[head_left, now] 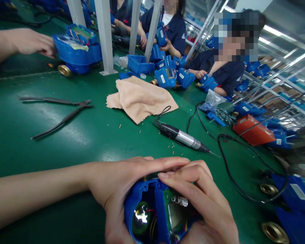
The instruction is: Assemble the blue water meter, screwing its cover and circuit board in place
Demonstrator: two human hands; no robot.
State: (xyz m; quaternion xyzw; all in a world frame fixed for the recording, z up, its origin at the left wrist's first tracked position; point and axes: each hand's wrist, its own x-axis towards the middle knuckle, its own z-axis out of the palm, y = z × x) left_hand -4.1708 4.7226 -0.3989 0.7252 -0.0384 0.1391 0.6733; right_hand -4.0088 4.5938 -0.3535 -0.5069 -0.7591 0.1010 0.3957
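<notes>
Blue water meter (160,217) sits open, held tight in the curled left hand (117,189) and right hand (200,200). A silver electric screwdriver (185,137) lies just past the hands.

Left forearm (35,193) stretched in low from the left; left hand (117,183) arched, right hand (203,203) curled against it, both clasping.

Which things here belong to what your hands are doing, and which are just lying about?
In the job: left hand, right hand, blue meter casing, spring, circuit board.
Lying about: pliers, electric screwdriver, beige cloth, brass bits.
</notes>
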